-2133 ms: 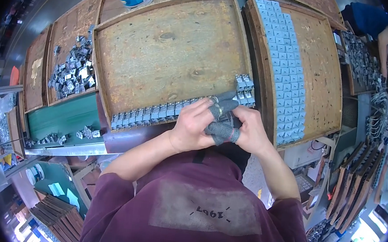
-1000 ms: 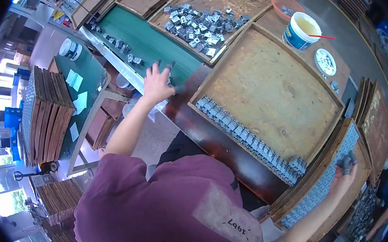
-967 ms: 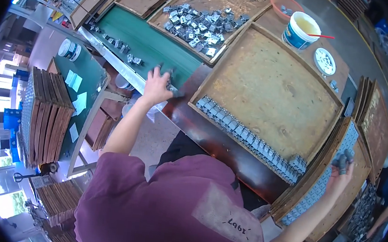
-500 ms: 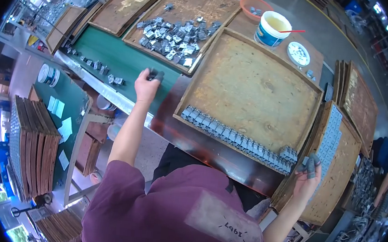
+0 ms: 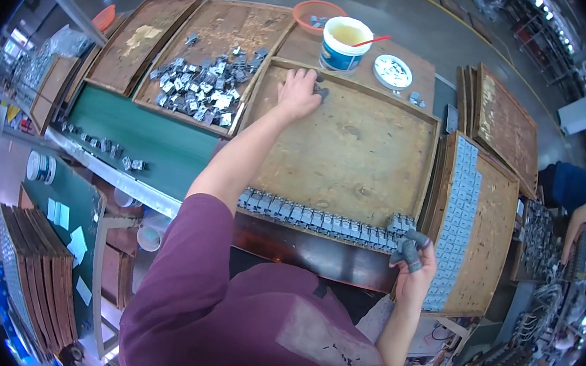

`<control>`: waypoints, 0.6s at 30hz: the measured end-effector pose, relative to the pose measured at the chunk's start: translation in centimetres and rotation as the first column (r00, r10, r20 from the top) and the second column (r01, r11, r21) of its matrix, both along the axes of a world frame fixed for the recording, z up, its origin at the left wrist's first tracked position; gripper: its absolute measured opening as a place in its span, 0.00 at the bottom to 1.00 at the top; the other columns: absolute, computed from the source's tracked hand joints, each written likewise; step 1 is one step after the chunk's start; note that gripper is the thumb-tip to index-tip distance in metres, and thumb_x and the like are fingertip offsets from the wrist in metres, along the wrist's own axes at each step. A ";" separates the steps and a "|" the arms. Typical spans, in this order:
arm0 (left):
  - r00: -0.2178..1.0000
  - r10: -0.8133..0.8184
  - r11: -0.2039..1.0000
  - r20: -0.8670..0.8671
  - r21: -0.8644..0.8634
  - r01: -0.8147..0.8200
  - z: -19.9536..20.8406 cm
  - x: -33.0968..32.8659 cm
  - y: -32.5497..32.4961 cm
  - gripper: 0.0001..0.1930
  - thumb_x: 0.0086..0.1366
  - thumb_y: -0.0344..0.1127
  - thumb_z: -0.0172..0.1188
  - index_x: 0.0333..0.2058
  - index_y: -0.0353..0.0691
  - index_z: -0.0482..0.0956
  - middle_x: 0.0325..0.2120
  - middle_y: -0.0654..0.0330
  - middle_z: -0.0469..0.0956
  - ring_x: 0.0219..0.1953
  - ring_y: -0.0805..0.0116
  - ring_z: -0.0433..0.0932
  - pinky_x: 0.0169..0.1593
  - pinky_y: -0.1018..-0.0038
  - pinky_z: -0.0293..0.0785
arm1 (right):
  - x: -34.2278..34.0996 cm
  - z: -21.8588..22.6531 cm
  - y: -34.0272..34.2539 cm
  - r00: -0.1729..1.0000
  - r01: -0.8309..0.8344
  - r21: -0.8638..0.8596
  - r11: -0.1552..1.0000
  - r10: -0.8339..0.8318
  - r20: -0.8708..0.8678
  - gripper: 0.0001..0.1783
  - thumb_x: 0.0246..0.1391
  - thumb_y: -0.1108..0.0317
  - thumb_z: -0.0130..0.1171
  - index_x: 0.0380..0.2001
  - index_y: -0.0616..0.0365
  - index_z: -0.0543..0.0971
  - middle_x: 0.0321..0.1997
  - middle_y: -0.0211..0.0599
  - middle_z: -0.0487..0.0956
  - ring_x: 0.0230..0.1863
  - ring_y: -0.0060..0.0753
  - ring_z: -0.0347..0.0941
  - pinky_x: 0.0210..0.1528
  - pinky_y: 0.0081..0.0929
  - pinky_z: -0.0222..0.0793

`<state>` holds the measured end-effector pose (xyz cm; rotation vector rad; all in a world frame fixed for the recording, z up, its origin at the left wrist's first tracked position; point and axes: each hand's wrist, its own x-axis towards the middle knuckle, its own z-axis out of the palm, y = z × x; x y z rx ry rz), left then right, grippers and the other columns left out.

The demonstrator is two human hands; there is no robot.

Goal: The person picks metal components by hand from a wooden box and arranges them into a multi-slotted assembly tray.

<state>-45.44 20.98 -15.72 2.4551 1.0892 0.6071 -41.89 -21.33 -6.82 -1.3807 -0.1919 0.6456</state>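
Over the far left part of a large wooden tray [image 5: 352,153] is my left hand [image 5: 300,93], its grey-covered fingers curled together; anything in them is hidden. By the tray's near right corner, my right hand [image 5: 414,262] has its grey-covered fingers bent in a pinch, and I cannot make out what they hold. The fingertips are at the right end of a row of small grey metal parts [image 5: 304,216] along the tray's near edge. A few more parts [image 5: 400,224] begin a second row at that corner.
Left stands a tray heaped with loose metal parts [image 5: 200,86], behind a green surface [image 5: 156,134] bearing several parts. Beyond my tray are a white-and-blue bucket [image 5: 341,53], an orange bowl [image 5: 317,9] and a round lid [image 5: 392,72]. Rightward, a tray holds pale pieces [image 5: 457,220]; a person [image 5: 578,189] bends farther off.
My left hand has swung from the green surface to above the far left of the tray. My right hand has come in from the right-hand tray to the row's end. The view has turned.
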 end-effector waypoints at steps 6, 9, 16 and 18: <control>0.974 -0.129 0.981 -0.184 -0.169 0.098 1.7 -0.7 1.4 0.21 0.54 0.35 0.59 0.49 0.45 0.73 0.52 0.58 0.74 0.62 0.51 0.63 0.62 0.41 0.57 | 0.7 -1.9 -1.7 0.997 0.071 -0.029 0.997 -0.072 -0.026 0.15 0.59 0.73 0.61 0.49 0.62 0.76 0.37 0.33 0.79 0.29 0.22 0.75 0.26 0.21 0.72; 0.985 -0.152 0.988 -0.076 -0.018 0.151 1.4 -2.8 2.5 0.23 0.48 0.36 0.60 0.47 0.46 0.76 0.52 0.58 0.72 0.60 0.51 0.64 0.61 0.43 0.57 | 0.6 -0.9 -0.7 0.997 0.080 -0.014 0.997 -0.080 -0.008 0.14 0.57 0.74 0.62 0.47 0.61 0.77 0.35 0.32 0.79 0.28 0.21 0.75 0.25 0.20 0.71; 0.934 -0.278 0.887 -0.224 0.313 0.339 3.5 -5.6 -4.3 0.19 0.48 0.40 0.67 0.41 0.44 0.79 0.50 0.54 0.71 0.58 0.50 0.64 0.58 0.50 0.57 | -0.1 -1.0 0.6 0.996 0.059 -0.073 0.996 -0.055 0.063 0.09 0.52 0.76 0.65 0.38 0.60 0.79 0.28 0.29 0.78 0.22 0.20 0.72 0.21 0.18 0.66; 0.949 -0.228 0.889 -0.216 0.353 0.294 2.9 -4.3 -4.8 0.19 0.47 0.43 0.69 0.37 0.42 0.79 0.49 0.55 0.71 0.57 0.53 0.65 0.57 0.51 0.58 | -0.1 -0.9 1.3 0.998 0.037 -0.076 0.996 -0.034 0.043 0.09 0.53 0.76 0.65 0.38 0.60 0.79 0.30 0.30 0.79 0.22 0.20 0.73 0.22 0.18 0.67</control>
